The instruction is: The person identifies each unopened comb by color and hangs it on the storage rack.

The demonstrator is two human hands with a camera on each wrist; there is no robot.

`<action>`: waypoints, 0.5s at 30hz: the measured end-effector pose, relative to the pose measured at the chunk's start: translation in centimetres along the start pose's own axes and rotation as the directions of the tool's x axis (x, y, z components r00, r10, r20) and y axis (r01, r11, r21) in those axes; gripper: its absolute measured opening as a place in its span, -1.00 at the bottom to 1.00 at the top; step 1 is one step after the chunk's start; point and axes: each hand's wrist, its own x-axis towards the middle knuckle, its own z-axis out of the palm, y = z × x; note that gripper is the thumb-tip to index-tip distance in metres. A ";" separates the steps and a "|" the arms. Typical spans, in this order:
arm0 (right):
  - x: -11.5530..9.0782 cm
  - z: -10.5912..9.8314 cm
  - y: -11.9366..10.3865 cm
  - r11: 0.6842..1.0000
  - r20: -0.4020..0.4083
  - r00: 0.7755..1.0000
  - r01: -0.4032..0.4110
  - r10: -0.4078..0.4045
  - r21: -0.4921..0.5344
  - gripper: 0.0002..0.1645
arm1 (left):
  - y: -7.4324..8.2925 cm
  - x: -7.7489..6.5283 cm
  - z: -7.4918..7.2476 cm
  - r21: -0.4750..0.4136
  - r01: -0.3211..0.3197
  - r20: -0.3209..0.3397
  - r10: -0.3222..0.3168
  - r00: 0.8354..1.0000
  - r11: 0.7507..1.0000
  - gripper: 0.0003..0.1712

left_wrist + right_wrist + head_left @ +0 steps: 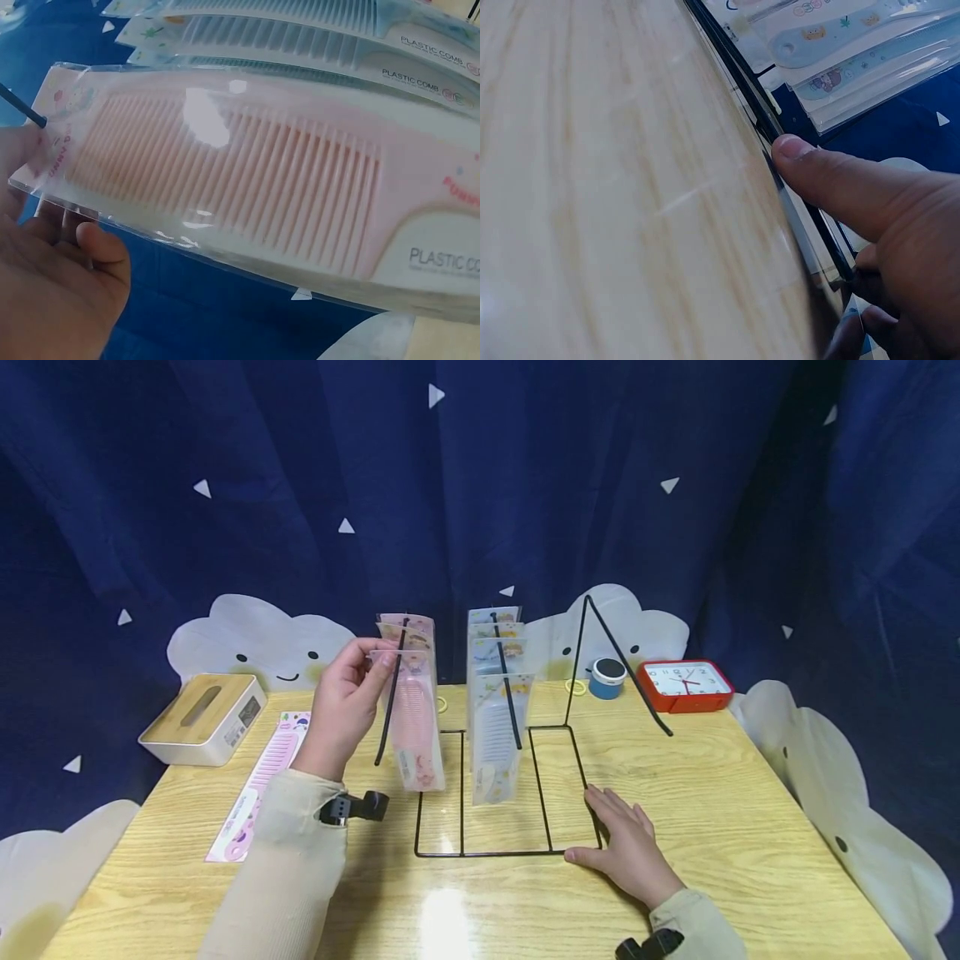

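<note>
My left hand pinches the top of the front pink packaged comb on the left arm of a black wire display rack. More pink packs hang behind it. In the left wrist view, the pink comb shows through clear film, and a black rod end is at its top by my fingers. Blue packaged combs hang on the middle arm. My right hand rests on the rack's front right corner with fingers extended. In the right wrist view, its thumb touches the black bar.
The rack's right arm slants forward with nothing hung on it. Another pink packaged comb lies on the table at left, near a wood-topped tissue box. Behind stand a blue round container and a red clock. Yellow rings lie nearby.
</note>
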 end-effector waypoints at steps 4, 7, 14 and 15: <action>-0.1 0.0 0.1 1.000 -0.004 1.000 0.004 -0.004 0.002 0.27 | 0.1 0.2 0.1 0.041 -0.007 -0.012 0.007 1.000 0.999 -0.76; 0.0 0.1 0.2 1.000 -0.010 1.000 0.014 -0.014 -0.002 0.27 | 0.0 0.3 0.2 0.058 -0.008 -0.022 0.009 1.000 0.998 -0.76; 0.1 0.2 0.3 1.000 -0.009 1.000 0.015 -0.015 -0.001 0.27 | -0.2 0.3 0.2 0.063 -0.006 -0.041 0.008 0.999 0.998 -0.76; 0.1 0.2 0.3 1.000 -0.008 1.000 0.015 -0.015 -0.002 0.27 | -0.3 0.2 0.1 0.051 -0.007 -0.042 0.009 0.999 0.999 -0.76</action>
